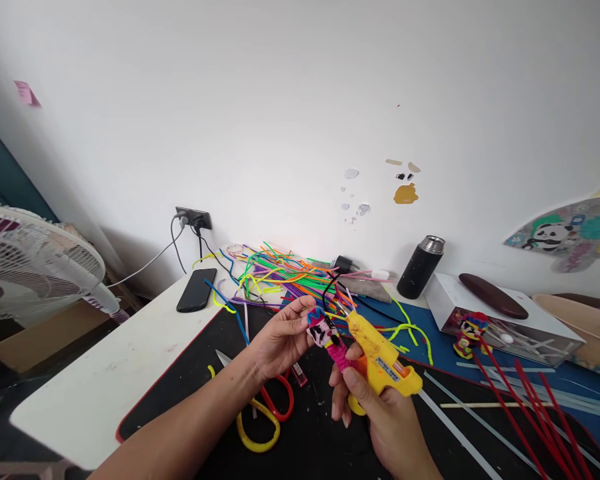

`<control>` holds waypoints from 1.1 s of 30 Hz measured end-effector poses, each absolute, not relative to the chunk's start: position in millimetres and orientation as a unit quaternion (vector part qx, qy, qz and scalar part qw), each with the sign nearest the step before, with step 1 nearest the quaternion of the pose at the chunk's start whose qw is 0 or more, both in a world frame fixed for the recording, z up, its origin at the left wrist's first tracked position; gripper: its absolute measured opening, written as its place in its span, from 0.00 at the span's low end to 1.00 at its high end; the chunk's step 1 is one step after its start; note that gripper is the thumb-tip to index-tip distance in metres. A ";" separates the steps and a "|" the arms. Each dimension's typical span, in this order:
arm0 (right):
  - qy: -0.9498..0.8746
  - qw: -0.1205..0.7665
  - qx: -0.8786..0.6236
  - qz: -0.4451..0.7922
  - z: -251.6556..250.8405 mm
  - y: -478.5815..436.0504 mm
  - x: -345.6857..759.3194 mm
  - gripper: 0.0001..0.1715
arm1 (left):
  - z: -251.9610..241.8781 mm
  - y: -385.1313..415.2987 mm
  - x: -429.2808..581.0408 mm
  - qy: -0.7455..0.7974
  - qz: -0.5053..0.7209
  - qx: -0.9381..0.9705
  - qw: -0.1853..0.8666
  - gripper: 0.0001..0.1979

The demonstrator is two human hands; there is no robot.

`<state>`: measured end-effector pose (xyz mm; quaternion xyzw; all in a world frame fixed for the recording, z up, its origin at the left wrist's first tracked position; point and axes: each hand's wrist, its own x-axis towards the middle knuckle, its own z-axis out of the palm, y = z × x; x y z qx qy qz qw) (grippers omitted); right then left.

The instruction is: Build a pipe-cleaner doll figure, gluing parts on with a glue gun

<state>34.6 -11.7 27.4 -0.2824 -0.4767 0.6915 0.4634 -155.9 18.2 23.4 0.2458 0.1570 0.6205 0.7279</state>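
My left hand [286, 340] is closed on the head of a small pipe-cleaner doll [336, 350], which has a pink body, a black-and-white face and a blue top. A yellow hot glue gun [375, 343] is gripped in my right hand [385, 413], its nozzle tilted up and left beside the doll's head. The right fingers also lie against the doll's lower body; whether they pinch it I cannot tell. Below the left wrist, scissors [258, 437] with red and yellow handles rest on the black mat [180, 400].
Many coloured pipe cleaners [290, 273] are heaped at the back by the wall. Left are a phone [196, 290] and a fan [35, 267]. Right are a black flask [421, 267], a white box [505, 320], a second doll [470, 333], red pipe cleaners [545, 413] and clear glue sticks.
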 end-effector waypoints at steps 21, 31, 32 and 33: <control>-0.454 0.522 -0.326 0.644 22.2 -7.1 32.9 0.23 | 33.8 3.0 -150.5 0.411 0.705 0.476 0.328 0.15; -0.464 0.519 -0.332 0.637 23.5 -8.5 33.3 0.23 | 34.8 -1.1 -145.8 0.454 0.666 0.533 0.257 0.08; -0.464 0.519 -0.332 0.637 23.8 -8.5 33.4 0.23 | 35.0 -1.2 -146.0 0.453 0.667 0.533 0.258 0.08; -0.464 0.518 -0.332 0.637 24.0 -8.6 33.4 0.23 | 35.0 -1.3 -146.1 0.452 0.668 0.532 0.259 0.08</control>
